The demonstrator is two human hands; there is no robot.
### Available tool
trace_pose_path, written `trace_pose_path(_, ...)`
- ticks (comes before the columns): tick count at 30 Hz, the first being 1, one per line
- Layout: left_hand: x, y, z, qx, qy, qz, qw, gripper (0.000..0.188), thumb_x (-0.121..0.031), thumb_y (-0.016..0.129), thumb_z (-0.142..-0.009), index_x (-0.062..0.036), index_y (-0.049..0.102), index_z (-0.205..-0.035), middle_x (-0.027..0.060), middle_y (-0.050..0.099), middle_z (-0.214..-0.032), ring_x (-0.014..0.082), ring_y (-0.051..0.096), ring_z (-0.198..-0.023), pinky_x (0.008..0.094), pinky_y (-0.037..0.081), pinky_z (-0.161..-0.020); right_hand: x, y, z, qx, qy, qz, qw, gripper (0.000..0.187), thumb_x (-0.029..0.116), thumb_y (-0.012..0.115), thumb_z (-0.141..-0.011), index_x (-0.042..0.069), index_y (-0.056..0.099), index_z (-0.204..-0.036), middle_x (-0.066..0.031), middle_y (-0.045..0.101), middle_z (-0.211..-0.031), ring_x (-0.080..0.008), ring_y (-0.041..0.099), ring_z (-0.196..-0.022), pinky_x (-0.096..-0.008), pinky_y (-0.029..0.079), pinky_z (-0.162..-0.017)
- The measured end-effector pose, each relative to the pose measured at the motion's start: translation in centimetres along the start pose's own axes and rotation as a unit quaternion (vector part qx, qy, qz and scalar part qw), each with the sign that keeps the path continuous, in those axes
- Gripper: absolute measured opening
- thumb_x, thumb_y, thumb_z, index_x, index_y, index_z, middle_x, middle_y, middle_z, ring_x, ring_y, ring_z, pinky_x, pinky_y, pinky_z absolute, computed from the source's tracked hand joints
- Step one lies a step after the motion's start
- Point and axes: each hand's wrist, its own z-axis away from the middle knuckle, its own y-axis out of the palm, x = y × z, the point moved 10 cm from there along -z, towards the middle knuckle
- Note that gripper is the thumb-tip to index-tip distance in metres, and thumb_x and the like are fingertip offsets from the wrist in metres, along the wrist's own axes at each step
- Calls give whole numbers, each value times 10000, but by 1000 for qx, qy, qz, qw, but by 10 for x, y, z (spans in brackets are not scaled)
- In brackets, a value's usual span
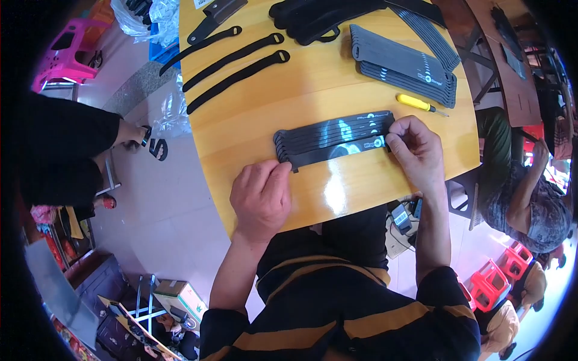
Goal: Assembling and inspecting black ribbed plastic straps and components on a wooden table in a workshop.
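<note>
On the wooden table [241,126] in front of me lies a fanned row of black hook-and-loop straps [337,135] in glossy dark printed sleeves. My left hand [261,195] is closed, its thumb and forefinger pinching the lower left end of the nearest sleeved strap. Across from it, my right hand [416,150] pinches the right end of that strap between thumb and fingers. Beyond the right hand rests a yellow-handled screwdriver [413,102]. Behind it are stacked bundles of similar sleeved straps [400,60]. Three loose black straps [241,78] with end loops lie at the far left.
A heap of black straps [325,18] sits at the table's far edge, near a dark flat tool with a handle [217,18]. Another person's legs [72,144] are to the left; a seated person [530,204] is at right. Red stools [490,286] and a pink chair [72,51] stand around.
</note>
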Motion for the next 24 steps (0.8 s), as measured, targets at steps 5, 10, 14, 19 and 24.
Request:
trace_pose_path(5,-1,0,0,-6,5,-4,1000,202,9,775,-790,-73,743,-971,55,669,-929,268,654,-817,377,521,-704,1,1,0,-2,-1,1,1000,74,-23,694,-959,12,629,-961,46,601,-834,-14,549,-735,-185,447,-644)
trace_pose_path(10,0,0,1,-8,12,-9,1000,209,7,760,-785,-78,745,-975,41,657,-923,251,646,-798,371,508,-693,6,1,-1,-15,-27,56,998,81,-27,703,-935,10,631,-944,23,598,-797,-27,547,-694,-204,446,-611)
trace_pose_path(14,1,-1,1,-10,12,-5,1000,217,7,764,-776,-85,746,-972,37,659,-926,248,644,-802,371,501,-691,20,3,0,-37,-74,132,988,93,-22,720,-896,8,638,-929,-35,619,-780,-82,575,-650,-243,471,-598)
trace_pose_path(19,0,-3,1,-21,12,0,1000,216,-5,765,-777,-101,748,-969,25,660,-927,243,638,-800,369,493,-681,19,1,1,-47,-63,143,987,99,-18,727,-886,11,643,-930,-54,626,-783,-108,591,-645,-259,485,-602)
trace_pose_path(24,1,-1,2,-13,4,-7,1000,204,-18,763,-781,-106,750,-965,22,660,-928,240,636,-797,369,495,-682,15,0,1,-51,-69,133,987,96,-13,726,-889,12,643,-930,-49,618,-781,-107,584,-645,-259,484,-603)
